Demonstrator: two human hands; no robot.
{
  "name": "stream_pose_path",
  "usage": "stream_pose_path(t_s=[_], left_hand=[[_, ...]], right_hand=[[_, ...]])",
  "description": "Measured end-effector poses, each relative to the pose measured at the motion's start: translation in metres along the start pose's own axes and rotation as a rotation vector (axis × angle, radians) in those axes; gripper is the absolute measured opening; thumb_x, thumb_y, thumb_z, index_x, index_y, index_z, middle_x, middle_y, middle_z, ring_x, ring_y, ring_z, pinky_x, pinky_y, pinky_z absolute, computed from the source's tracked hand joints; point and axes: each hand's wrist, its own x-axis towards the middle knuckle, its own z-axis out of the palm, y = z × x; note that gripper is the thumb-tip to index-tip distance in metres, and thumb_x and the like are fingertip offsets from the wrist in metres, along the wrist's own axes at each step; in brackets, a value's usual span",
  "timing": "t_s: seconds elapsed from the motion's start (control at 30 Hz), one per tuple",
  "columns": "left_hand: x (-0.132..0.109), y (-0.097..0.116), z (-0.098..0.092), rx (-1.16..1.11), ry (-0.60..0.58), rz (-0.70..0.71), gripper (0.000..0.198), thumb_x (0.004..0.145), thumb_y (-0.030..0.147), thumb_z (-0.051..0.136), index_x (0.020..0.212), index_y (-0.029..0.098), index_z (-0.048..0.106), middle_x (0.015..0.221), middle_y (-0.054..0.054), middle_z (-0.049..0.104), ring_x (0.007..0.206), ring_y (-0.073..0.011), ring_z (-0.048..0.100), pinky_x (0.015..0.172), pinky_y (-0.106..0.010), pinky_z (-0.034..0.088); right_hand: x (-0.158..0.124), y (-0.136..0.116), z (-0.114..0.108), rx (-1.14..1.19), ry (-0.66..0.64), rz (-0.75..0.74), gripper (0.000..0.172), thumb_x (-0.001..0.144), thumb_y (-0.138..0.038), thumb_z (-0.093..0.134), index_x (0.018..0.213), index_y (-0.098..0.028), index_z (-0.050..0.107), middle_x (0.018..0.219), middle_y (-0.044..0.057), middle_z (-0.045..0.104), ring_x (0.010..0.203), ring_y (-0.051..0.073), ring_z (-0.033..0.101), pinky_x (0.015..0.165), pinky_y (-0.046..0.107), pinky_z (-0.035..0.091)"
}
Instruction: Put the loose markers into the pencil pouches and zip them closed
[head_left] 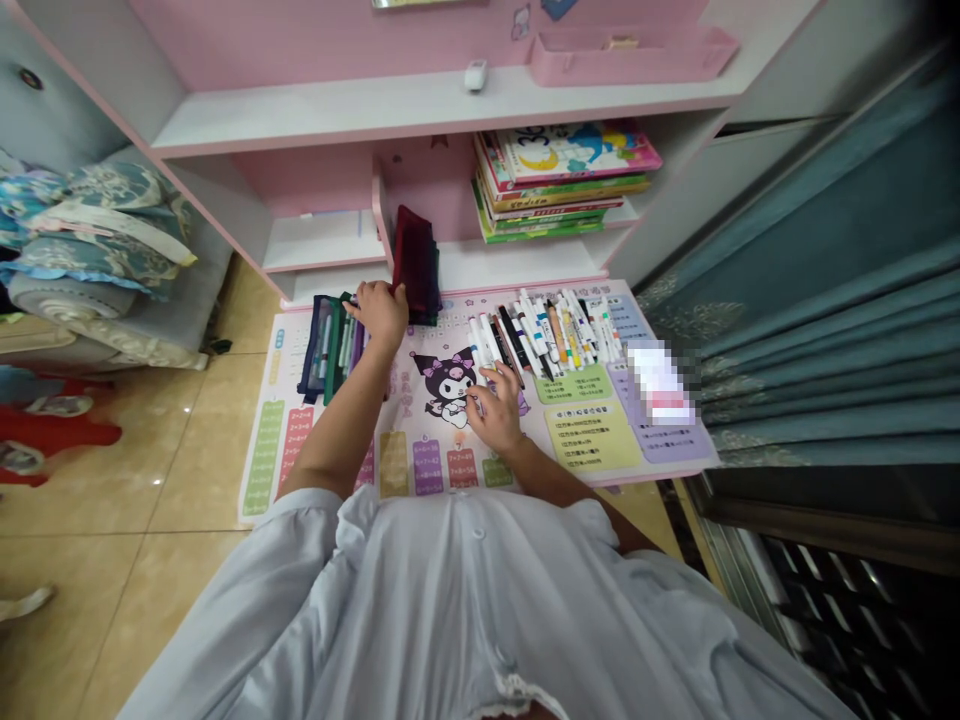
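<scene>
A person's left hand (384,312) reaches over mesh zip pouches at the left of a desk, its fingers bent over their far ends; whether they pinch any fabric cannot be told. The right hand (499,410) rests low over the mat at the centre, fingers loosely bent beside the near ends of dark-barrelled pens (513,338); whether it grips one is also unclear.

Beneath and beside the left hand lie a navy-edged pouch (316,345) with pens visible inside, a green pouch (335,362) to its right and a purple pouch (358,345) next to that. Just beyond, a dark red pouch (414,260) leans upright by the shelf divider (383,210). To the right of the dark pens, white-barrelled markers (534,330) spread in a loose row across the far right of the desk mat (442,463), which bears a Kuromi print and multiplication tables.

A bright pixelated rectangle (660,383) lies at the mat's right edge. Farther back, a stack of books (559,180) fills the right of the lower shelf, below a pink plastic tray (637,58). A teal curtain (817,280) hangs at right; a red stool (64,430) stands at left on the tiled floor (187,440).
</scene>
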Motion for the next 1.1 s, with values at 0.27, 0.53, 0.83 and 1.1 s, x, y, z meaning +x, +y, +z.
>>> stream_pose_path(t_s=[0.27,0.53,0.83,1.1], left_hand=[[-0.059,-0.019,-0.050,-0.063,0.055,0.166,0.013,0.090,0.035,0.063,0.086,0.022,0.064,0.134,-0.012,0.064,0.146,-0.0341,0.039,0.122,-0.067,0.009],[-0.144,-0.067,-0.102,0.034,-0.098,0.365,0.007,0.086,0.029,0.067,0.082,0.024,0.069,0.136,-0.010,0.063,0.148,-0.0393,0.035,0.116,-0.073,0.011],[-0.164,-0.095,-0.102,0.062,-0.286,0.547,0.013,0.089,0.034,0.069,0.082,0.026,0.076,0.129,-0.010,0.067,0.141,-0.0401,0.044,0.115,-0.073,0.015],[-0.166,-0.112,-0.087,-0.034,-0.269,0.450,0.031,0.083,0.049,0.076,0.106,0.027,0.071,0.132,-0.013,0.066,0.141,-0.0399,0.045,0.115,-0.071,0.020]], right_hand=[[0.001,-0.006,-0.005,-0.039,0.108,-0.095,0.013,0.083,-0.017,0.061,0.091,-0.025,0.068,0.120,0.010,0.060,0.135,0.035,0.046,0.111,0.061,0.044],[0.009,-0.039,-0.029,-0.036,0.250,-0.296,0.021,0.087,-0.019,0.063,0.107,-0.024,0.066,0.124,0.012,0.057,0.136,0.034,0.044,0.112,0.055,0.045],[0.020,-0.070,-0.046,-0.176,-0.247,-0.274,0.016,0.091,-0.031,0.063,0.096,-0.022,0.075,0.141,0.013,0.059,0.147,0.042,0.033,0.119,0.072,0.023],[0.011,-0.065,-0.035,-0.161,-0.298,-0.228,0.021,0.093,-0.020,0.057,0.089,-0.023,0.078,0.135,0.012,0.064,0.145,0.039,0.038,0.117,0.072,0.026]])
